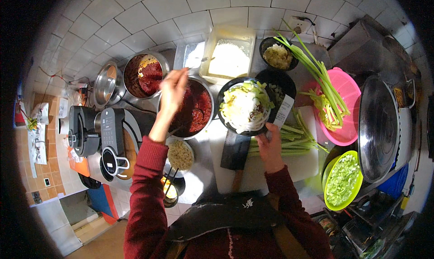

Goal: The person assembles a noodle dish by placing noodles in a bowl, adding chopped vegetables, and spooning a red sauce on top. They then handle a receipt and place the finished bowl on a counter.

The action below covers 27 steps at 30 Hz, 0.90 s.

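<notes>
My left hand hovers above a metal pot of dark red sauce, its fingers pressed together and somewhat blurred. Whatever they may pinch is hidden. My right hand grips the near right rim of a black bowl, which holds sliced white and pale green vegetable with a small dark patch on top. Below that bowl, a cleaver lies on the white cutting board beside green celery stalks.
At the back stand a second pot of red paste and a clear tub of white contents. A pink basket and a lime-green bowl of chopped greens sit on the right. A cooking appliance and a noodle-like bowlful are left.
</notes>
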Motion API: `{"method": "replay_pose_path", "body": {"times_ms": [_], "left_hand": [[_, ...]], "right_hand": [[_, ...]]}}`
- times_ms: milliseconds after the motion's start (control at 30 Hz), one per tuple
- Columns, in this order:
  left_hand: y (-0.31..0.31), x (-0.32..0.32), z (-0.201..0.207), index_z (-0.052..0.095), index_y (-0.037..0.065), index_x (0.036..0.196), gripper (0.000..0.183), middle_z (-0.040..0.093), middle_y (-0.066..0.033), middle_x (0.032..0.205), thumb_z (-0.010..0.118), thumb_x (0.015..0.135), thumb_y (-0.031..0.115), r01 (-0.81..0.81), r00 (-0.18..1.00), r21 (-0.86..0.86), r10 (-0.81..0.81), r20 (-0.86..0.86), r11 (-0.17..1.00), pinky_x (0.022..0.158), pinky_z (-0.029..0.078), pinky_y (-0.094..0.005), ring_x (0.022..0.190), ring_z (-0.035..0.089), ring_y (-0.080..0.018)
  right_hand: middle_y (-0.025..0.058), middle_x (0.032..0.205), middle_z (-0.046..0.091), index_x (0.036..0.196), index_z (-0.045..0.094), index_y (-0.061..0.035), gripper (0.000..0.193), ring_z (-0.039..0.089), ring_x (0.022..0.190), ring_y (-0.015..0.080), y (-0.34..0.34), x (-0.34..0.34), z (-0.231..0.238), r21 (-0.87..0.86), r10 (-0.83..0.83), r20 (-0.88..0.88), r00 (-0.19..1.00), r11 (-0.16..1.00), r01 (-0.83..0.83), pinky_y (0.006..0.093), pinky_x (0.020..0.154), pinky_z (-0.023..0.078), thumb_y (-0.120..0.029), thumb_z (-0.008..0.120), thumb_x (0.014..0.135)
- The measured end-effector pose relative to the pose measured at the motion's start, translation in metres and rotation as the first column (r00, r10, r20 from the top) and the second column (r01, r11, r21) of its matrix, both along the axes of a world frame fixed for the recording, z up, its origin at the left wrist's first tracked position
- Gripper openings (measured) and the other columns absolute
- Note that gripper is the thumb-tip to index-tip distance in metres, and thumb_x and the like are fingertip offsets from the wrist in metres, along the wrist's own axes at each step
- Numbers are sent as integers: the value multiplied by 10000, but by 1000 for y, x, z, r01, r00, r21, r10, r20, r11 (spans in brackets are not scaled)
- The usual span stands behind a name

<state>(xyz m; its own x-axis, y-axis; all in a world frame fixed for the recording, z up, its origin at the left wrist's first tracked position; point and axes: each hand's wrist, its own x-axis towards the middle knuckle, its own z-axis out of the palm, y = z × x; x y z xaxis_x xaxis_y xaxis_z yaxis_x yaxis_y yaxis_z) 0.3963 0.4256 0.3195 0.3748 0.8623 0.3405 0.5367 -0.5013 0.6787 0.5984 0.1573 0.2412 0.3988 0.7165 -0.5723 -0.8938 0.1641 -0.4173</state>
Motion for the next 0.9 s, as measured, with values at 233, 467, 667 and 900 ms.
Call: {"method": "replay_pose_path", "body": {"times_ms": [233,467,667,900], "left_hand": [[13,37,-34,623,24,1180,339,626,-175,1086,585,843,8,404,830,-61,-394,-395,913,858,498,-397,977,614,-369],[-47,-77,-6,646,23,959,190,633,-135,980,590,778,46,120,773,181,23,-634,976,799,517,-419,948,588,-332],[-112,-158,-35,665,58,807,149,645,-99,870,597,817,190,3,507,126,107,-855,992,758,499,-416,905,578,-298],[-129,-150,-21,677,42,848,182,653,-106,886,657,821,221,-32,650,91,90,-755,995,762,496,-401,926,578,-282]], "right_hand": [[-20,883,566,871,539,-136,183,504,697,92,-16,6,17,-74,-30,101,994,997,38,233,538,399,-176,697,789],[-7,913,528,1024,532,-100,283,525,747,144,-44,6,-3,-113,-29,290,957,992,64,261,617,473,-154,694,798],[-2,914,544,1091,537,-78,321,547,802,167,-62,-8,2,-104,35,313,949,995,-2,277,722,505,-126,675,805],[-52,809,593,978,535,-162,271,567,685,117,-63,-18,30,-100,86,76,993,992,-79,283,590,445,-164,713,774]]}}
